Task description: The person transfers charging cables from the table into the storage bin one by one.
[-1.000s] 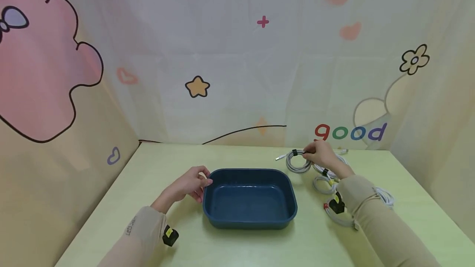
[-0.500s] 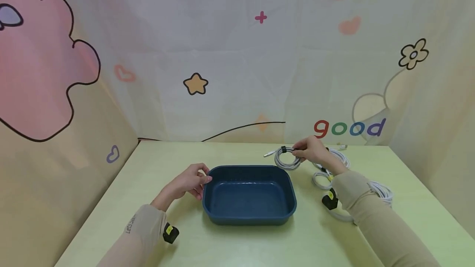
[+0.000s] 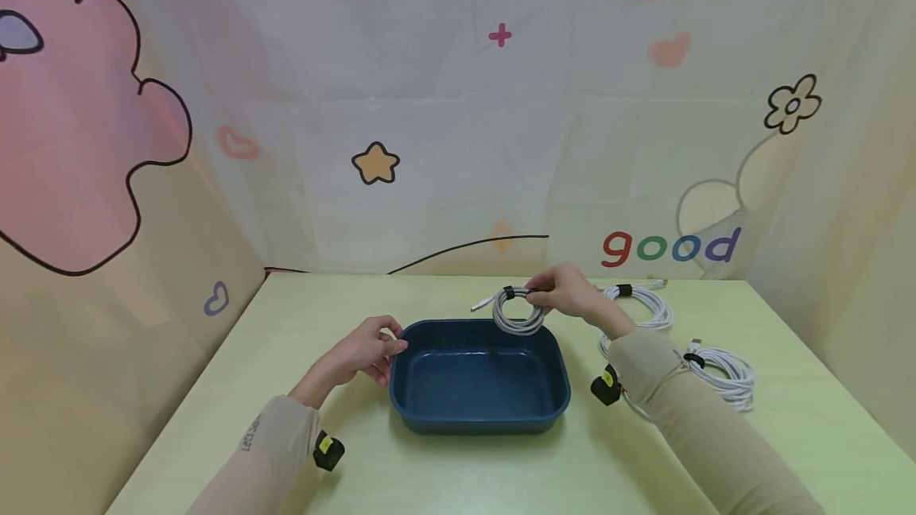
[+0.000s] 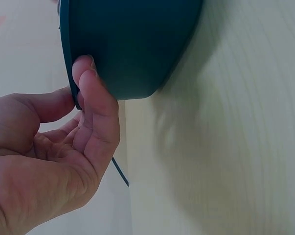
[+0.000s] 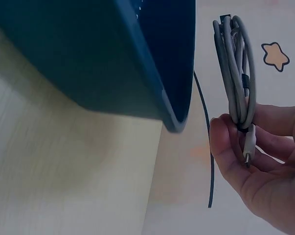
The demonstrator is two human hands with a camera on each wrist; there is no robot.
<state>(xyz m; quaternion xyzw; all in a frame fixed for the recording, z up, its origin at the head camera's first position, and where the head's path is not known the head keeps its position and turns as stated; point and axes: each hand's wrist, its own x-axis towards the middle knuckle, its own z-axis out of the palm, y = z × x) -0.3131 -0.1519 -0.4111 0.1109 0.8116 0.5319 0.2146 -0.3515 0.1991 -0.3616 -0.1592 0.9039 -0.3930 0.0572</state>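
A dark blue rectangular basin (image 3: 479, 425) stands on the table, nothing inside it. My left hand (image 3: 366, 350) pinches its left back rim; in the left wrist view the thumb (image 4: 56, 104) lies on one side of the rim and the fingers on the other. My right hand (image 3: 568, 292) pinches a coiled grey USB cable (image 3: 517, 326), held up over the basin's back right rim. A black strap binds the coil. In the right wrist view the cable (image 5: 230, 73) hangs apart from the basin, and one metal plug points out by the fingers.
Right of the basin lie a white coiled cable (image 3: 654, 308) at the back and another white coil (image 3: 730, 380) nearer the front. More cable is partly hidden beneath the right forearm. A patterned curtain (image 3: 444, 141) rises behind the table.
My right hand has carried the grey cable leftward, from beside the other coils to above the basin's back right rim. My left hand stays on the basin, which has not moved.
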